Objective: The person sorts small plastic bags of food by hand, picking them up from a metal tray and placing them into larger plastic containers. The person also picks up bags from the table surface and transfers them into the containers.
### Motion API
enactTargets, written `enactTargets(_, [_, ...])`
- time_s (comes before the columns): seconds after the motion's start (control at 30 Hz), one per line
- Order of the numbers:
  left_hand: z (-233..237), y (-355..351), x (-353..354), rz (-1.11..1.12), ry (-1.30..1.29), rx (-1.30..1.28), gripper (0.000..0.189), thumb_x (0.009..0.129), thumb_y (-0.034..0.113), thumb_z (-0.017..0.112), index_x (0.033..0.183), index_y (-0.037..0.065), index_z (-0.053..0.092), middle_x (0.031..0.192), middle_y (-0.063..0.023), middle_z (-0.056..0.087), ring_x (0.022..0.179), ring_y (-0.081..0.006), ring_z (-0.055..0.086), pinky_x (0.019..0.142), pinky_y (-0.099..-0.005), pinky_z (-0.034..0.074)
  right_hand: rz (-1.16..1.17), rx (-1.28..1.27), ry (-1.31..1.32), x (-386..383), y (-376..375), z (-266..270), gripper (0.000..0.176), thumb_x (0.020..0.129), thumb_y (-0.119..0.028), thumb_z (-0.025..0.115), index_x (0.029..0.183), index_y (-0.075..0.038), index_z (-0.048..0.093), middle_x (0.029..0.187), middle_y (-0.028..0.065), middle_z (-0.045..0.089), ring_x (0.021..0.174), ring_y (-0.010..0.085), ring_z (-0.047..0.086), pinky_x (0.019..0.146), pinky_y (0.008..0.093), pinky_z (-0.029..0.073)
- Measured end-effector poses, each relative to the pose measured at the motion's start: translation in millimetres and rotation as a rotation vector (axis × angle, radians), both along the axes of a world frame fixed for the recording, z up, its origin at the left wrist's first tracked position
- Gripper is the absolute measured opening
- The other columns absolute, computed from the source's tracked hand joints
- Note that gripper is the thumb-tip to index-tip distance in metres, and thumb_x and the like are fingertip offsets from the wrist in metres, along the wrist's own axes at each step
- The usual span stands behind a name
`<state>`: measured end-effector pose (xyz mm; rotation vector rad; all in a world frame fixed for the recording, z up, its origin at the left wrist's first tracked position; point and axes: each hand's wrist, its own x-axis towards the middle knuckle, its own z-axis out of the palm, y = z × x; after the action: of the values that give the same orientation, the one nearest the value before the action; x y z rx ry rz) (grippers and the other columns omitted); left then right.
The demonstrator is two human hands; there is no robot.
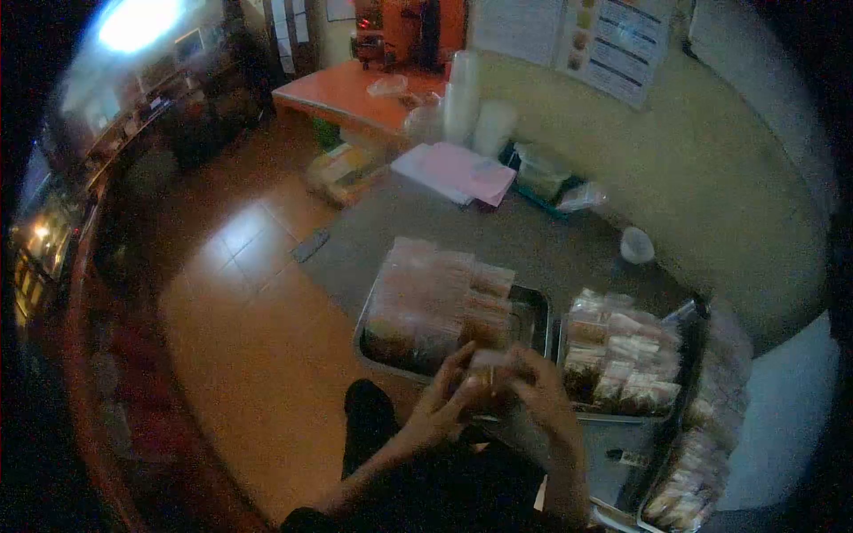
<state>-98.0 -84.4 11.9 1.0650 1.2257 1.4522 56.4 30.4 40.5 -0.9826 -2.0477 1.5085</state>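
My left hand (444, 397) and my right hand (540, 395) meet in front of my body, over the front edge of a metal tray (536, 324). Between them is a small clear packet (488, 373) with brownish contents, and the fingers of each hand close on it from its own side. Blur hides the fingertips' exact grip. Rows of similar filled packets (418, 293) lie in the tray just beyond my hands. To the right, a second metal tray (613, 416) holds more packets with white tops and dark contents.
More packets (711, 417) fill a long tray at the far right. Pink and white sheets (458, 171), stacked cups (461, 102), a green basket (542, 191) and a white cup (636, 245) stand farther back. An orange table (355, 93) is beyond.
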Motion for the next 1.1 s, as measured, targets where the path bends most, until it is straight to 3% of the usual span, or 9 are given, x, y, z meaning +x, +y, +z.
enactTargets(0.13, [11, -24, -1, 0.129, 0.033, -0.184, 0.055, 0.098, 0.024, 0.049, 0.143, 0.004, 0.024, 0.117, -0.0221, 0.059, 0.113, -0.0256, 0.057, 0.085, -0.0338, 0.050, -0.058, 0.088, -0.009, -23, 17, -32, 0.027, 0.086, -0.011, 0.064, 0.111, -0.003, 0.059, 0.107, 0.0128, 0.064, 0.102, 0.0269, 0.061, 0.090, 0.0344, 0.046])
enactTargets(0.23, [47, -29, 3, 0.218, 0.257, -0.354, 0.039, 0.095, 0.020, 0.054, 0.128, 0.002, 0.042, 0.103, -0.0177, 0.062, 0.095, -0.0282, 0.062, 0.077, -0.0371, 0.051, -0.147, 0.347, 0.022, -38, 29, -65, 0.027, 0.089, -0.014, 0.063, 0.111, 0.000, 0.058, 0.104, 0.0128, 0.065, 0.099, 0.0252, 0.062, 0.087, 0.0341, 0.046])
enactTargets(0.33, [21, -21, 10, 0.378, 0.852, 0.028, 0.022, 0.090, 0.015, 0.058, 0.108, 0.003, 0.054, 0.094, -0.0160, 0.059, 0.090, -0.0319, 0.059, 0.076, -0.0430, 0.048, -0.152, 0.365, -0.079, -45, 26, -48, 0.028, 0.089, -0.015, 0.064, 0.112, 0.001, 0.058, 0.106, 0.0119, 0.066, 0.099, 0.0245, 0.063, 0.084, 0.0350, 0.048])
enactTargets(0.43, [17, -3, 18, 0.399, 1.170, 0.278, 0.015, 0.085, 0.015, 0.059, 0.094, 0.003, 0.057, 0.092, -0.0145, 0.055, 0.090, -0.0338, 0.055, 0.080, -0.0475, 0.043, -0.143, 0.287, -0.101, -46, 24, -49, 0.025, 0.087, -0.015, 0.066, 0.108, -0.002, 0.062, 0.111, 0.0108, 0.065, 0.097, 0.0251, 0.064, 0.080, 0.0362, 0.050])
enactTargets(0.57, [-12, 10, 20, 0.310, 1.249, 0.179, 0.022, 0.087, 0.019, 0.056, 0.099, 0.002, 0.055, 0.098, -0.0155, 0.054, 0.097, -0.0334, 0.054, 0.086, -0.0491, 0.040, -0.236, 0.413, -0.235, -47, 12, -28, 0.016, 0.085, -0.015, 0.067, 0.097, -0.006, 0.067, 0.106, 0.0084, 0.064, 0.090, 0.0249, 0.065, 0.075, 0.0362, 0.051])
enactTargets(0.67, [-24, 16, 21, 0.286, 1.278, 0.141, 0.028, 0.086, 0.022, 0.056, 0.105, 0.001, 0.055, 0.098, -0.0160, 0.054, 0.096, -0.0339, 0.054, 0.088, -0.0498, 0.040, -0.249, 0.659, -0.188, -45, 12, -14, 0.020, 0.082, -0.023, 0.069, 0.092, -0.007, 0.067, 0.101, 0.0129, 0.059, 0.086, 0.0368, 0.062, 0.075, 0.0431, 0.051])
enactTargets(0.87, [-16, 15, 22, 0.203, 1.270, 0.038, 0.039, 0.085, 0.024, 0.057, 0.117, 0.002, 0.054, 0.104, -0.0173, 0.056, 0.098, -0.0357, 0.055, 0.090, -0.0505, 0.039, -0.335, 0.689, -0.105, -46, 17, -39, 0.024, 0.083, -0.022, 0.067, 0.102, -0.007, 0.064, 0.109, 0.0172, 0.052, 0.099, 0.0367, 0.055, 0.084, 0.0453, 0.048])
enactTargets(0.97, [-26, 14, 18, 0.247, 1.335, 0.156, 0.038, 0.086, 0.024, 0.057, 0.117, 0.003, 0.055, 0.104, -0.0169, 0.057, 0.097, -0.0360, 0.055, 0.091, -0.0508, 0.039, -0.411, 0.784, -0.120, -19, 8, -12, 0.028, 0.084, -0.022, 0.065, 0.108, -0.008, 0.062, 0.110, 0.0161, 0.053, 0.102, 0.0366, 0.054, 0.088, 0.0455, 0.046])
enactTargets(1.1, [-12, 9, 17, 0.213, 1.241, 0.105, 0.033, 0.087, 0.024, 0.057, 0.112, 0.002, 0.059, 0.101, -0.0174, 0.058, 0.096, -0.0364, 0.056, 0.092, -0.0506, 0.039, -0.288, 0.652, -0.407, 62, -9, 38, 0.030, 0.082, -0.020, 0.064, 0.110, -0.011, 0.062, 0.115, 0.0139, 0.057, 0.111, 0.0381, 0.052, 0.098, 0.0464, 0.041])
